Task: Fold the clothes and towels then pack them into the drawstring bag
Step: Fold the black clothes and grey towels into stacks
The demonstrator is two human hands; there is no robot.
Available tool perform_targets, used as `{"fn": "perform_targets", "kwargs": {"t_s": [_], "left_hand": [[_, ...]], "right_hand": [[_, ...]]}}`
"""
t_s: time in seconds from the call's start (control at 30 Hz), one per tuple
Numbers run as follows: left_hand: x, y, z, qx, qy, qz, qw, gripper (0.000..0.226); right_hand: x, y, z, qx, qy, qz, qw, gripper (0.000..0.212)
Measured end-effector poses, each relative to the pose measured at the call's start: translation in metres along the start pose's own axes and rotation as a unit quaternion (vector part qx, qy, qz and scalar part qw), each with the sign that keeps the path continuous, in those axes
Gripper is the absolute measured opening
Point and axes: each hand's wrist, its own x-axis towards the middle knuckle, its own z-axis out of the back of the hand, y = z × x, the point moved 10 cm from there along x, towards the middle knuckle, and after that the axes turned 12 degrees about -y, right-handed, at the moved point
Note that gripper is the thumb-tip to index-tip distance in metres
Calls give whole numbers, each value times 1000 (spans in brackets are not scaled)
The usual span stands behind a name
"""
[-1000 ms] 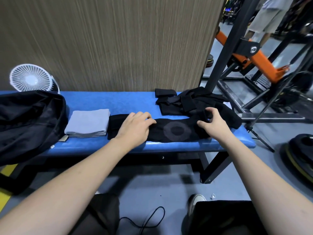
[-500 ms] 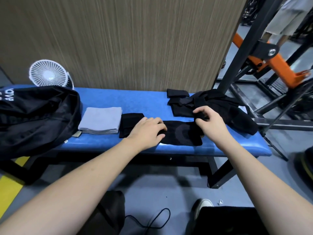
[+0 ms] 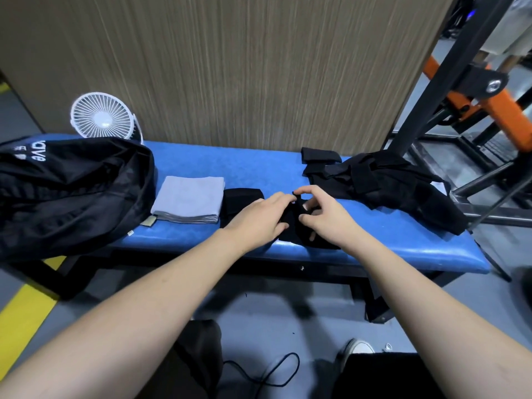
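Blue padded bench [image 3: 259, 165] against a wood-grain wall. Left hand [image 3: 259, 218] lies flat, fingers together, pressing a black knee sleeve [image 3: 299, 231] at the bench's front edge; right hand [image 3: 319, 211] pinches the sleeve's folded-over end between thumb and fingers. A folded grey towel [image 3: 188, 198] lies just left, beside the black drawstring bag [image 3: 69, 191]. Unfolded black clothes [image 3: 388, 185] lie at right; a white fan [image 3: 102, 116] stands behind the bag.
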Motion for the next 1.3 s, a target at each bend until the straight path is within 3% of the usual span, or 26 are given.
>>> {"fn": "perform_targets", "kwargs": {"t_s": [0.1,0.2,0.3,0.37,0.47,0.57,0.67,0.8,0.9,1.07,1.3], "left_hand": [[-2,-2,4,-15,-10,4,1000,68],[-2,-3,7,-7,-15,-9,1000,48],[-2,1,5,3,-3,1,1000,40],[-2,1,6,6,-17,5,1000,36],[0,-3,12,49,-65,-26,996,30],[1,-9,13,73,-83,-61,992,33],[2,-10,5,90,-46,-68,993,39],[3,-3,1,121,-11,-45,992,44],[3,3,-4,129,7,-21,991,47],[7,0,-1,78,-9,0,997,48],[9,8,-11,-101,-6,111,989,45]], "right_hand": [[0,-1,-6,26,19,-24,999,43],[-2,-7,-10,112,36,-83,990,41],[2,-13,6,155,4,-107,982,30],[8,-19,29,99,-61,-73,991,21],[13,-20,59,-112,-121,37,986,18],[11,-31,56,-184,-51,78,979,27],[6,-41,46,-253,8,89,963,42],[6,-51,45,-338,22,78,938,51],[9,-56,46,-299,20,48,953,51],[10,-59,50,-123,-22,-25,992,47],[4,-58,55,-38,-46,-56,997,49]]}}
